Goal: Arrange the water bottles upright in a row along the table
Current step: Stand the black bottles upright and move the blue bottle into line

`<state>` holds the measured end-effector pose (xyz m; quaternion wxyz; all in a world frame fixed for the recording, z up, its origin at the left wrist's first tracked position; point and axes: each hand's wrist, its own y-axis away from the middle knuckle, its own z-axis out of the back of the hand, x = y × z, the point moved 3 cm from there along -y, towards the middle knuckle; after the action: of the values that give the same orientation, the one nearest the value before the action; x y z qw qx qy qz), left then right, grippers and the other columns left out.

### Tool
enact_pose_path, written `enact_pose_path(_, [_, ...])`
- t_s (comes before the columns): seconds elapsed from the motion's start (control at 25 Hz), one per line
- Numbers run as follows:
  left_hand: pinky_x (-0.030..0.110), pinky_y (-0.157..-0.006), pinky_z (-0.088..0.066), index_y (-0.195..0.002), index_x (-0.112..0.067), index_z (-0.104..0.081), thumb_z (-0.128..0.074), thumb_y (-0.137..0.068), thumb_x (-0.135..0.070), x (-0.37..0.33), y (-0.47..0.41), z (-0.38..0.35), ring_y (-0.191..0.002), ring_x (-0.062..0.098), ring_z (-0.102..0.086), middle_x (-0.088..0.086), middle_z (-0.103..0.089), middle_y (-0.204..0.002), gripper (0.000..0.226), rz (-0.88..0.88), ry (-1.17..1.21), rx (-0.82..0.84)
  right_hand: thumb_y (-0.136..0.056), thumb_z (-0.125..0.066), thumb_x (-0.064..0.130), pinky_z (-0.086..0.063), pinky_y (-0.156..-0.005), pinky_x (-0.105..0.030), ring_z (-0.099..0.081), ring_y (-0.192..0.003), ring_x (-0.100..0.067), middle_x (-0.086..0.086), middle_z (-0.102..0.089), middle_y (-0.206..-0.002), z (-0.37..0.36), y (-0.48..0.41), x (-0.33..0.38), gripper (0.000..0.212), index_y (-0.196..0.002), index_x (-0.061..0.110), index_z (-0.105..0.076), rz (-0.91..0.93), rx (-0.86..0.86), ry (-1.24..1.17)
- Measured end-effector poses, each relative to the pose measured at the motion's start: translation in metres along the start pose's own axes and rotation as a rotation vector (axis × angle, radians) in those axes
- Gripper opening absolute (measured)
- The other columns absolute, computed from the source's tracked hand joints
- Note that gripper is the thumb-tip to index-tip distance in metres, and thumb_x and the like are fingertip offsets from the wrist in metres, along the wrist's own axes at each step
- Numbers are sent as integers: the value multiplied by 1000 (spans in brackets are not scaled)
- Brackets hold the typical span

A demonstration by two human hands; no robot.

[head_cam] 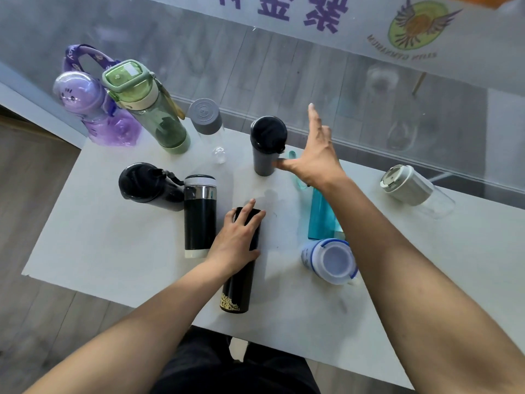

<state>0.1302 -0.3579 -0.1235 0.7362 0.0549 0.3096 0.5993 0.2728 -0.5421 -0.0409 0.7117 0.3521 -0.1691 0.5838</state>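
While left hand (237, 240) grips lying black flask (241, 263), long axis pointing away from body, open right hand (312, 160) touches upright grey bottle (265, 149).

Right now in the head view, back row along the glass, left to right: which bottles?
purple bottle → green bottle → clear bottle with grey cap → grey bottle with black lid, with the right hand beside it → clear bottle with white lid, far right and tilted.
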Motion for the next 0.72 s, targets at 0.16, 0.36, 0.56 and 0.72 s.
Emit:
enact_pose_path(0.16, [44, -111, -40, -155, -34, -21, -78, -78, -30, -6, -6, 0, -146, 33, -13, -10, 1, -166, 95, -19, -8, -5, -72, -80, 50, -37, -112, -44, -43, -137, -35, -15, -38, -148, 27, -5, -67, 105, -155, 22, -23, -315, -20, 203])
enact_pose_path(0.36, [46, -110, -41, -154, -36, -21, -79, -79, -31, -10, -10, 0, -147, 33, -12, -12, 2, -166, 95, -13, -24, -3, -70, -71, 71, -45, -103, -47, -52, -126, -37, -15, -51, -137, -1, 1, -117, 96, -139, 15, -35, -502, 126, 262])
enact_pose_path(0.56, [46, -108, -44, -155, -36, -20, -79, -79, -30, -12, -10, 0, -147, 33, -11, -14, 3, -166, 95, -1, -21, 3, -74, -78, 52, -49, -91, -37, -58, -116, -32, -10, -60, -128, -2, 0, -111, 76, -129, 13, -42, -418, -26, 34])
enact_pose_path(0.72, [45, -106, -46, -154, -37, -20, -78, -79, -29, -12, -8, 1, -147, 32, -11, -14, 3, -165, 96, 3, -18, 0, -73, -84, 33, -41, -87, -22, -59, -114, -22, -2, -60, -127, 29, -7, -77, 77, -135, 17, -42, -180, -260, -193])
